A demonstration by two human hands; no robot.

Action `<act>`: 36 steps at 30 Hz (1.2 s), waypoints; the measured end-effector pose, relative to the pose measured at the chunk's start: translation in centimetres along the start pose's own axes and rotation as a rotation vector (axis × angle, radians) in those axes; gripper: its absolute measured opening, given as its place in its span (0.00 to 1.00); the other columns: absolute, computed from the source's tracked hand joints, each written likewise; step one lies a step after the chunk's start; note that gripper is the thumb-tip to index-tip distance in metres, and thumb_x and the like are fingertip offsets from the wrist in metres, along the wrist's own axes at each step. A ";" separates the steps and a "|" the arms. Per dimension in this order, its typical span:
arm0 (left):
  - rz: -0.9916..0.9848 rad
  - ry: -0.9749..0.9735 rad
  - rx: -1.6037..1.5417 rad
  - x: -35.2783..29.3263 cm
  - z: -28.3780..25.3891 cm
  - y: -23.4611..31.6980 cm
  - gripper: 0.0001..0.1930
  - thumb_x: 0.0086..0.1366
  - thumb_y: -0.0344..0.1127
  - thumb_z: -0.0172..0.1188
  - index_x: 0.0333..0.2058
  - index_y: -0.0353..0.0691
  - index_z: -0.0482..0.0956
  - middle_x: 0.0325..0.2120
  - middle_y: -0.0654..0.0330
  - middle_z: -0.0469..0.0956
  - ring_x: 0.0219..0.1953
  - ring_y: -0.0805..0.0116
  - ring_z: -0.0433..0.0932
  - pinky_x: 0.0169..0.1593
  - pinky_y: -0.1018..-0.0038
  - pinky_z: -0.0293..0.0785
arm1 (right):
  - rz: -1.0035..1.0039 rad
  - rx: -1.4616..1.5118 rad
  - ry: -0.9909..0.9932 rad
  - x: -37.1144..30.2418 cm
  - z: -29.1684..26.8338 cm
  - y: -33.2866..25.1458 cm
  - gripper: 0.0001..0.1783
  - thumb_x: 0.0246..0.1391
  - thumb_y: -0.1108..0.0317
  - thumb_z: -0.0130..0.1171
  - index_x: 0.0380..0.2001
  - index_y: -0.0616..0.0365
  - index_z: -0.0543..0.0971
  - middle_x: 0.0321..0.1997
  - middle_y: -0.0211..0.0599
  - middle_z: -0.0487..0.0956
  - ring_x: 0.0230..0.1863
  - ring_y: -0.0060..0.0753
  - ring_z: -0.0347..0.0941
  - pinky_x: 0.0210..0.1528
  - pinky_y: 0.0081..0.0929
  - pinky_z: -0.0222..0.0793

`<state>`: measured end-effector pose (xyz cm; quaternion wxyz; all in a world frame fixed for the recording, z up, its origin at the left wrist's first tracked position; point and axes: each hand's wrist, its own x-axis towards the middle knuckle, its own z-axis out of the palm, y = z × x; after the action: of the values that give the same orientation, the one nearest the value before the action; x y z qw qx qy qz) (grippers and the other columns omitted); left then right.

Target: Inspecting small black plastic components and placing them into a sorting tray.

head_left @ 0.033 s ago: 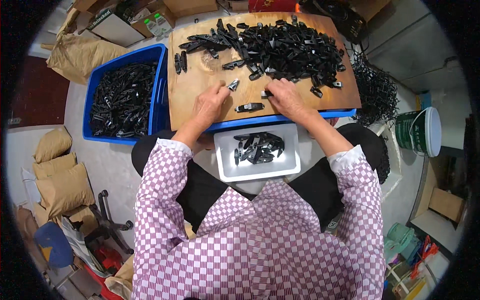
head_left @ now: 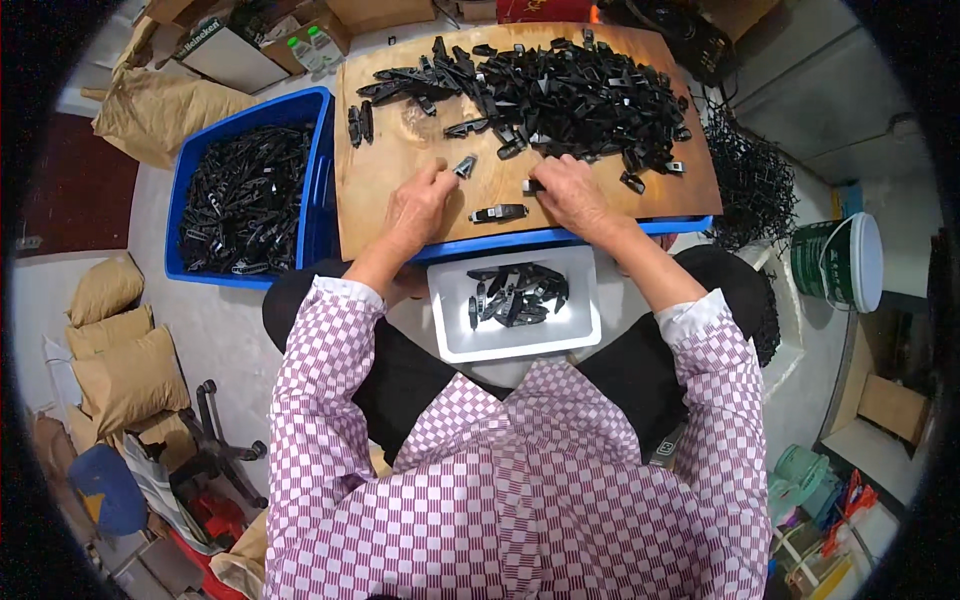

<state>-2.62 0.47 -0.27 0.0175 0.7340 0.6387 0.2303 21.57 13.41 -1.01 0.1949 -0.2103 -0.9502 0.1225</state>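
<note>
On the wooden board, my left hand [head_left: 420,208] is closed, pinching a small grey-and-black plastic part [head_left: 464,166] between thumb and forefinger. My right hand [head_left: 572,195] is closed as well, its fingers round a small black plastic part with a pale end [head_left: 532,187]; most of that piece is hidden. Between the hands, near the board's front edge, one long black part [head_left: 499,213] with silvery ends lies flat. Beyond them spreads a large heap of black plastic parts [head_left: 590,100]. Two slim parts [head_left: 360,124] lie side by side at the board's left.
The wooden board [head_left: 395,190] rests on a blue bin. Below it, a white tray [head_left: 450,340] holds several black parts. A blue bin [head_left: 320,190] full of black pieces stands at left. At right are black tangled scrap [head_left: 750,180] and a green-and-white bucket [head_left: 838,262].
The grey-and-black part in my left hand has turned slightly. Both hands stay in nearly the same place.
</note>
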 end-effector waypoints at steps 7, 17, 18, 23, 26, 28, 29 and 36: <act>-0.441 -0.057 -0.594 1.0 1.1 -0.6 0.11 0.59 0.25 0.57 0.41 0.38 0.74 0.39 0.54 0.78 0.38 0.55 0.79 0.42 0.68 0.76 | -0.026 -0.131 -0.013 -0.1 -0.3 -0.6 0.11 0.45 0.67 0.64 0.31 0.56 0.73 0.33 0.37 0.71 0.39 0.42 0.69 0.40 0.37 0.66; -0.186 -0.094 -0.285 2.3 0.0 1.5 0.11 0.58 0.29 0.61 0.40 0.39 0.76 0.35 0.54 0.77 0.40 0.54 0.77 0.44 0.65 0.73 | 0.007 -0.035 -0.038 1.2 -0.6 -0.7 0.13 0.47 0.63 0.63 0.30 0.58 0.72 0.33 0.41 0.74 0.39 0.46 0.74 0.37 0.40 0.73; -0.166 -0.094 -0.226 2.4 -0.2 1.7 0.10 0.57 0.30 0.61 0.39 0.39 0.76 0.35 0.55 0.76 0.41 0.54 0.77 0.44 0.65 0.73 | 0.006 -0.036 -0.040 1.5 -0.7 -0.7 0.13 0.47 0.63 0.63 0.30 0.58 0.72 0.33 0.41 0.74 0.39 0.46 0.74 0.37 0.40 0.73; -0.123 -0.186 -0.118 2.5 -0.1 1.8 0.08 0.57 0.31 0.62 0.35 0.38 0.77 0.33 0.55 0.74 0.40 0.53 0.76 0.42 0.63 0.72 | 0.009 0.015 -0.114 3.3 -1.0 -1.6 0.13 0.48 0.63 0.62 0.31 0.58 0.72 0.31 0.42 0.78 0.36 0.47 0.77 0.34 0.42 0.73; -0.096 -0.162 -0.174 2.6 -0.2 1.9 0.07 0.56 0.31 0.62 0.33 0.38 0.77 0.31 0.55 0.73 0.39 0.53 0.75 0.42 0.62 0.72 | -0.008 -0.045 -0.241 4.0 -1.4 -2.0 0.12 0.49 0.64 0.62 0.31 0.58 0.72 0.30 0.41 0.79 0.34 0.47 0.78 0.32 0.43 0.73; -0.103 -0.165 -0.181 2.6 -0.3 1.8 0.07 0.55 0.31 0.63 0.33 0.38 0.77 0.31 0.55 0.73 0.38 0.52 0.76 0.41 0.62 0.72 | 0.015 -0.043 -0.303 4.1 -2.0 -2.3 0.12 0.49 0.64 0.61 0.31 0.58 0.72 0.29 0.41 0.80 0.33 0.47 0.79 0.31 0.44 0.73; -0.106 -0.163 -0.184 2.7 -0.2 1.7 0.07 0.55 0.30 0.63 0.32 0.37 0.76 0.31 0.55 0.73 0.38 0.52 0.76 0.41 0.62 0.72 | 0.027 -0.045 -0.334 4.1 -2.1 -2.3 0.12 0.50 0.64 0.61 0.31 0.58 0.71 0.29 0.41 0.80 0.33 0.48 0.79 0.31 0.44 0.73; -0.082 -0.182 -0.213 2.7 0.0 1.3 0.07 0.55 0.30 0.62 0.31 0.36 0.75 0.30 0.53 0.73 0.36 0.50 0.76 0.38 0.61 0.72 | 0.005 0.026 -0.283 3.9 -0.1 -2.3 0.10 0.50 0.65 0.59 0.31 0.58 0.71 0.29 0.42 0.80 0.31 0.47 0.79 0.29 0.42 0.73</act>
<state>-1.22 2.78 1.01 0.1626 0.7189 0.6360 0.2287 17.53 13.16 1.06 0.0613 -0.1906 -0.9660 0.1637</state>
